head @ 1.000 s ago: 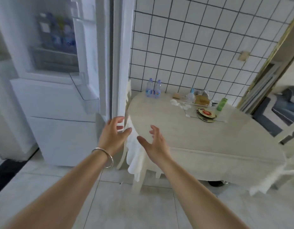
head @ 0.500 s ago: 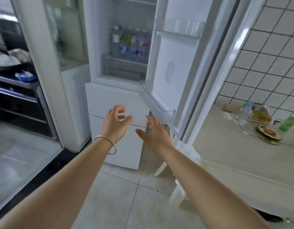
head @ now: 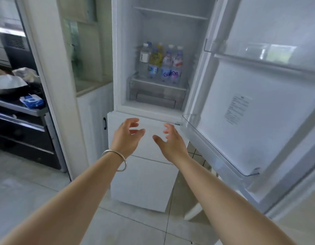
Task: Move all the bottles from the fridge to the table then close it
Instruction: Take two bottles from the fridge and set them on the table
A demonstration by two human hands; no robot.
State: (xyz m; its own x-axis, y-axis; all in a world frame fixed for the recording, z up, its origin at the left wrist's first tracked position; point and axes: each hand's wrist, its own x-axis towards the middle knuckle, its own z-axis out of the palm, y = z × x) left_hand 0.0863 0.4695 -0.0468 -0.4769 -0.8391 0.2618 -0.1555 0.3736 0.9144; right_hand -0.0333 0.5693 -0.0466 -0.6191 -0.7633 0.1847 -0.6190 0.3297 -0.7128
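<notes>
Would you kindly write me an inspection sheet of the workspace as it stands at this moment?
Surface: fridge shelf above a clear drawer, carrying the bottles.
Job's things: cluster of bottles upright at the back of the open fridge; fridge door swung wide to the right. The table is out of view.
Clutter: blue-and-white packet and a metal pan on the dark counter at left.
Grips: left hand, with a silver bangle, and right hand both raised below the shelf, fingers loosely spread, holding nothing.
Cables: nothing seen.
Surroundings: white lower drawers, tiled floor, cabinet left of the fridge.
</notes>
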